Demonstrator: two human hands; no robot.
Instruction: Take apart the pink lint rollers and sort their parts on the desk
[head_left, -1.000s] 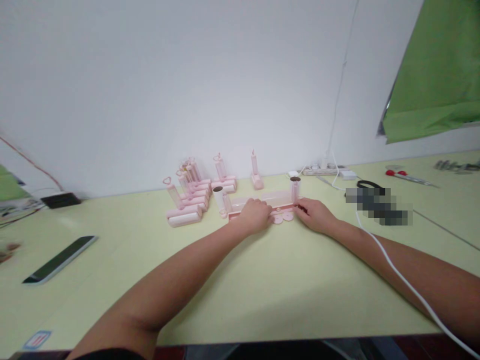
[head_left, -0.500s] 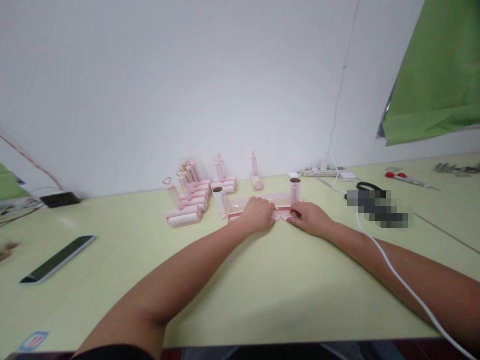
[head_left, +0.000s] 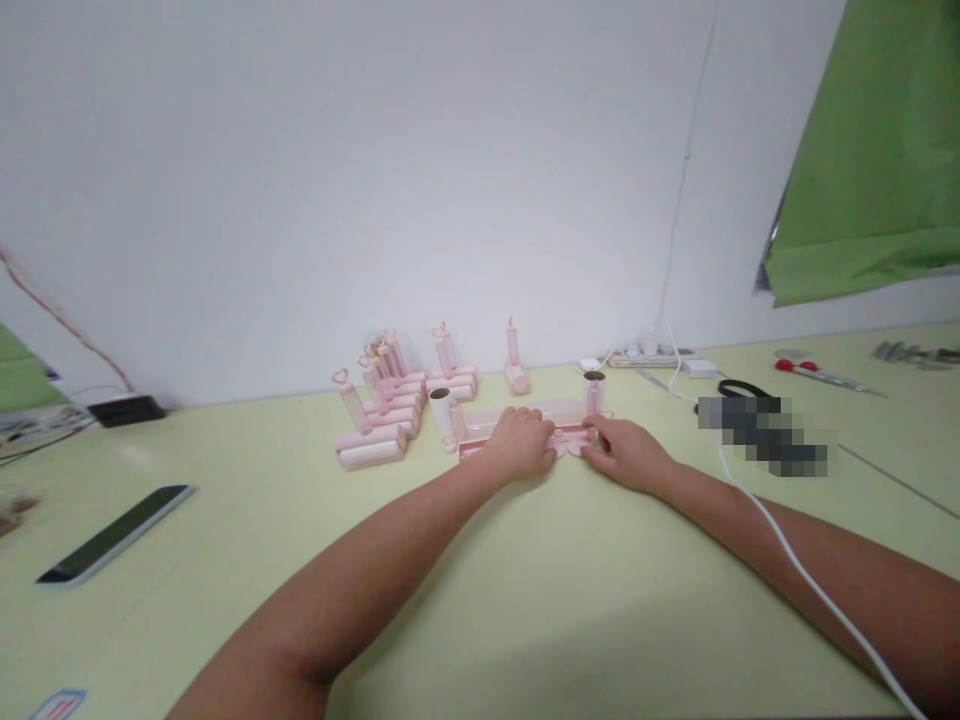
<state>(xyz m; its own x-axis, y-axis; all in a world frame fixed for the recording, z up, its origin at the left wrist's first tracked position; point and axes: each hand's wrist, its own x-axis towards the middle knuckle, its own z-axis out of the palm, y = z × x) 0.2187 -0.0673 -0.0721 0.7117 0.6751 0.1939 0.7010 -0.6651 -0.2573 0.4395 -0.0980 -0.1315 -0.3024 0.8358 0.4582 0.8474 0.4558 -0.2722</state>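
Note:
A long, open pink lint roller case lies on the table in front of me, with its clear cover along the back. My left hand covers the case's left and middle part, fingers bent over it and thumb at the front edge. At the right end my right hand grips the case between thumb and fingers. Small round pink flaps show between the two hands. Upright rolls with dark open tops, a left one and a right one, flank the case. What lies beneath my left palm is hidden.
Several pink lint rollers stand in a group behind to the left, with a single one near the wall. A power strip, red-handled tool and white cable are right; a dark tablet-like slab is left.
The whole view has shifted slightly, so things sit a little lower. Both hands stay at the case, and the fingers of my right hand have moved slightly at its right end.

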